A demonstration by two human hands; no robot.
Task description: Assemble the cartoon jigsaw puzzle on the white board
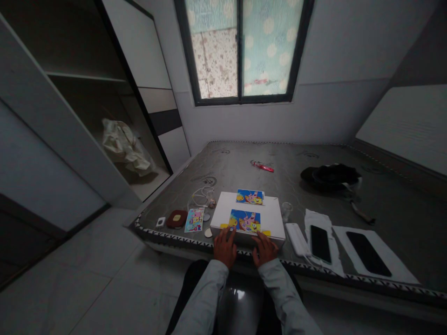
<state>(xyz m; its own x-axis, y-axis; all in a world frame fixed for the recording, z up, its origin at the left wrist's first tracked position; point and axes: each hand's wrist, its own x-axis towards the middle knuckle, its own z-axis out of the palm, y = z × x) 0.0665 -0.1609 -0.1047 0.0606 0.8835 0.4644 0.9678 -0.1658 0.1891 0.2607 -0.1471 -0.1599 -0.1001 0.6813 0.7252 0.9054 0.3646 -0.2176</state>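
A flat white box (223, 211) lies at the near edge of a grey mattress (349, 195). On it sits a colourful cartoon picture (245, 220), and a second one (249, 197) lies at its far edge. My left hand (224, 246) rests at the box's near edge, fingers spread by the picture's left corner. Resting at the near right of the box, my right hand (264, 249) has its fingers flat and apart, close to a yellow piece. Neither hand grips anything.
Left of the box lie a small picture card (194, 219), a dark red case (176, 218) and a white cable (200, 196). To the right are a white bar (296, 238), two phones (320, 243) (368, 253) on white sheets, a black cap (330, 177) and a red wrapper (262, 166). A wardrobe holding crumpled cloth (125, 146) stands left.
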